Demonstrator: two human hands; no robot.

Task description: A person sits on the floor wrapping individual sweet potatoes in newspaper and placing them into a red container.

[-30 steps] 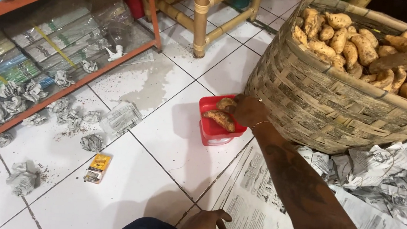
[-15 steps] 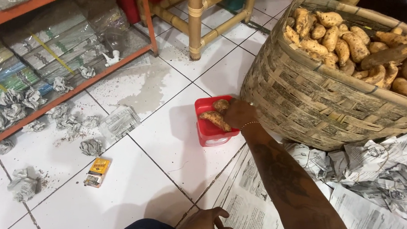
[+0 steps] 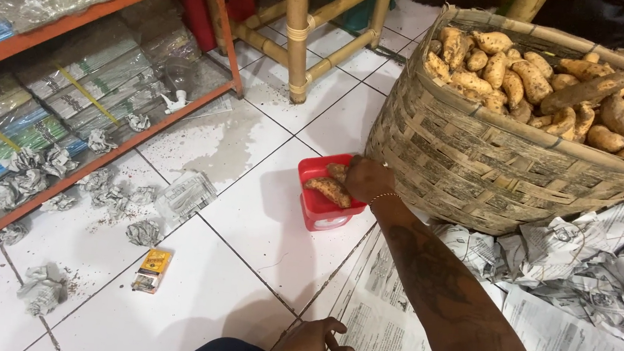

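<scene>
Red plastic tub (image 3: 322, 208), small, on the white floor tile (image 3: 247, 230), just beside the foot of the woven basket (image 3: 478, 167). Inside it, one long brown-orange sweet potato (image 3: 328, 190), skin rough and earthy, lying slantwise. At the tub's far rim, a second tuber (image 3: 337, 172), mostly hidden under the right hand (image 3: 366, 179). Knuckles up, fingers down over that tuber; cannot tell whether clamped on it or merely resting.

Likely mid-step: setting roots down into the tub. Calls next for a clean release, then a reach up over the basket rim without tipping the tub.

Left hand (image 3: 307, 348) low by the knee, well apart from the right, fingers loosely spread, holding nothing.

Further out: piled tubers (image 3: 531, 74) heaped in the basket, spread newspaper (image 3: 580, 297) beneath and beside it, crumpled paper balls (image 3: 143, 232), a small yellow packet (image 3: 152, 270), an orange-framed shelf (image 3: 104, 142) of wrapped stock.
</scene>
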